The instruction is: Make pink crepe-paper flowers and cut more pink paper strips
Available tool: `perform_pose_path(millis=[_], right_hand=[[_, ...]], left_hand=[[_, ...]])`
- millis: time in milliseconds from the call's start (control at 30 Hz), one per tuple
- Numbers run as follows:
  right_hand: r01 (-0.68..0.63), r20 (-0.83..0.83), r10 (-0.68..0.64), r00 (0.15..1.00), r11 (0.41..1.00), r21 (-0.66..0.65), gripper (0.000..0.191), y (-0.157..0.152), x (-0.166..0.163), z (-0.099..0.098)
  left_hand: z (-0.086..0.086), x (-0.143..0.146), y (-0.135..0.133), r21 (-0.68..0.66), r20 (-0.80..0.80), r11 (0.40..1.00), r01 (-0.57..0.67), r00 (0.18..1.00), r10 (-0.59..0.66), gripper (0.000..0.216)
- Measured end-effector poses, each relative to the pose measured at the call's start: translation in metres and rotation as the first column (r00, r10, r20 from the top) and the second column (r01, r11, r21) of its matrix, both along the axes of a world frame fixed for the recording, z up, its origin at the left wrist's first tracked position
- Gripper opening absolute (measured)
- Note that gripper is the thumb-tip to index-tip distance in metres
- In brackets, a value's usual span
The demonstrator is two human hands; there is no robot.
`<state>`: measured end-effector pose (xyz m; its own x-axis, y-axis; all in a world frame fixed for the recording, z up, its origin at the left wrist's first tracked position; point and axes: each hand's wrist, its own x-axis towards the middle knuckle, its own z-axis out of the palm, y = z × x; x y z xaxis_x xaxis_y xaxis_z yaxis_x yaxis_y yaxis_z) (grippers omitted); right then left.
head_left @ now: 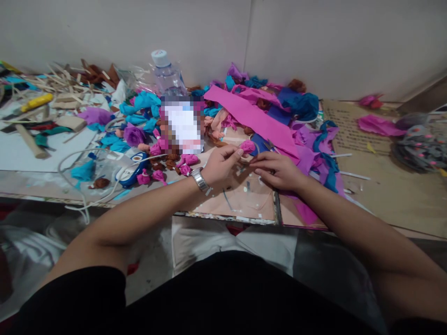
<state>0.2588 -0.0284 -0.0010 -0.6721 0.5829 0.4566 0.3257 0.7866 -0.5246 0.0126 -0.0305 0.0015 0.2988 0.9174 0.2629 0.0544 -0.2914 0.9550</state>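
Black-clothed lap in foreground, both bare forearms reaching forward over the board [258,204]. Pinched between thumb and fingers of left hand [220,165], just beyond the wristwatch [200,180]: pink crepe-paper bud [247,146], held over the board's far part. Right hand [279,171] loosely curled, fingertips close under the bud; closed on anything or not, impossible to tell. Judged very light, soft, easily crushed or torn; best taken at the gathered base, not the petals. Behind: long pink crepe strip [254,118], loose buds [156,149], water bottle [167,77].
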Motion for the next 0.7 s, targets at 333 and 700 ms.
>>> perform_pose_path(millis=[333,700], right_hand=[[0.239,-0.067,-0.237,0.969,0.971,0.021,0.066,0.001,0.004,0.0],[0.083,-0.064,-0.079,0.995,0.994,0.07,0.044,-0.007,-0.002,0.003]], left_hand=[[-0.003,-0.001,-0.001,0.048,-0.117,0.991,0.121,0.986,-0.115,0.055],[-0.008,-0.003,-0.003,0.092,-0.274,0.941,0.327,0.916,-0.291,0.053]])
